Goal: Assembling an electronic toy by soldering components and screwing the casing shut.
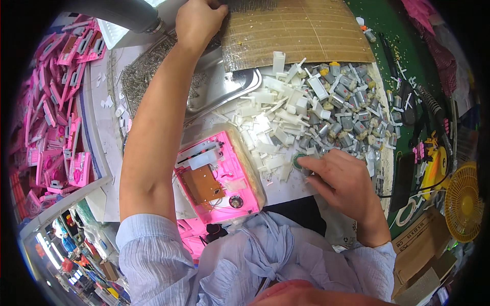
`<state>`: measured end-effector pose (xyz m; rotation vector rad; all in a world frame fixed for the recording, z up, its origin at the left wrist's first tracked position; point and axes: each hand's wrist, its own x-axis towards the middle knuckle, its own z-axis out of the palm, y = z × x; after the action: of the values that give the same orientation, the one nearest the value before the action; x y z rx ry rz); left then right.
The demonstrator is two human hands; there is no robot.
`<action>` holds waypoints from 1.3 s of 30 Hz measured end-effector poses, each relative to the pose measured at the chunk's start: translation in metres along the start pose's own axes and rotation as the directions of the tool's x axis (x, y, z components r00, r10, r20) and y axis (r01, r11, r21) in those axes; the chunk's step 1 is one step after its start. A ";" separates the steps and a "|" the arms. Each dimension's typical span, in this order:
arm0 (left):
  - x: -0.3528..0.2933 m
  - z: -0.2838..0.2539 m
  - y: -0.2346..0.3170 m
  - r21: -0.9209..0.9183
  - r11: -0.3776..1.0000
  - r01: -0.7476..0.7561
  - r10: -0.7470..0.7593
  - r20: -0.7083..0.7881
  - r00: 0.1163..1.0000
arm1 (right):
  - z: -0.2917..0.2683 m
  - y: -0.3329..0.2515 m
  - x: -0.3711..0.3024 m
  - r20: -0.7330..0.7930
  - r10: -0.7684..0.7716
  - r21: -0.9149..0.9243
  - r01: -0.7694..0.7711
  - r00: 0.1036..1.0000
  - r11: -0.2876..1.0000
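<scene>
My left hand (pixel 199 23) reaches to the top of the view, by the cardboard's left edge. Its fingers curl together, partly cut off by the frame; anything in them is hidden. Low on the right, my right hand (pixel 342 178) pinches a small round green part (pixel 298 161) at its fingertips, beside a heap of white plastic pieces (pixel 270 117) and small grey motors (pixel 352 102). In front of me lies an open pink plastic casing (pixel 240 178), tilted, with a brown board (pixel 201 184), a clear white block (pixel 204 159) and a black round part (pixel 236 202) inside.
A grey powered screwdriver (pixel 125 15) hangs at the upper left, over many small screws (pixel 148 66) and a metal tray (pixel 252 81). Corrugated cardboard (pixel 301 35) covers the back. Pink casings (pixel 51 112) pile up left; a yellow fan (pixel 463 201) stands right.
</scene>
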<state>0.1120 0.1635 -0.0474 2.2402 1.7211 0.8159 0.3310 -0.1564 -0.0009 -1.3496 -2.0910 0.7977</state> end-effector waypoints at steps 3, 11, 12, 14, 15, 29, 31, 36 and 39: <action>-0.001 -0.002 0.003 0.016 0.999 0.038 -0.038 0.021 0.999 | -0.001 0.001 0.000 -0.021 -0.005 0.013 0.006 1.000 1.000; -0.007 -0.004 0.020 0.209 0.977 0.051 -0.050 -0.009 0.999 | -0.003 -0.002 -0.001 -0.008 -0.006 -0.021 0.006 1.000 1.000; -0.009 -0.005 0.021 0.202 0.979 0.037 -0.034 -0.015 0.999 | -0.004 -0.003 -0.001 -0.009 -0.006 -0.020 0.006 1.000 1.000; -0.013 -0.007 0.022 0.185 0.983 0.008 -0.003 -0.027 1.000 | -0.004 -0.004 -0.002 -0.015 -0.004 -0.020 0.004 1.000 1.000; -0.012 -0.006 0.021 0.195 0.981 0.005 -0.004 -0.009 1.000 | -0.004 -0.005 -0.002 -0.019 -0.003 -0.021 0.002 1.000 1.000; 0.005 -0.001 0.002 0.187 0.982 -0.039 0.028 0.062 0.998 | -0.006 -0.015 0.003 -0.011 0.031 -0.055 -0.031 0.999 0.998; 0.003 -0.002 0.005 0.196 0.981 0.005 -0.011 0.027 1.000 | -0.008 -0.017 0.003 -0.003 0.048 -0.059 -0.048 0.999 0.997; -0.007 -0.003 0.004 -0.018 0.999 -0.050 0.048 -0.080 0.996 | -0.008 -0.013 -0.002 -0.041 0.056 -0.080 -0.059 0.998 0.995; -0.013 -0.012 0.012 -0.166 0.985 0.054 -0.064 -0.051 0.997 | -0.007 -0.006 -0.004 -0.036 0.078 -0.067 -0.080 0.996 0.995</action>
<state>0.1134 0.1460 -0.0356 2.0678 1.6690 0.9781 0.3337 -0.1607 0.0077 -1.4801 -2.0674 0.7364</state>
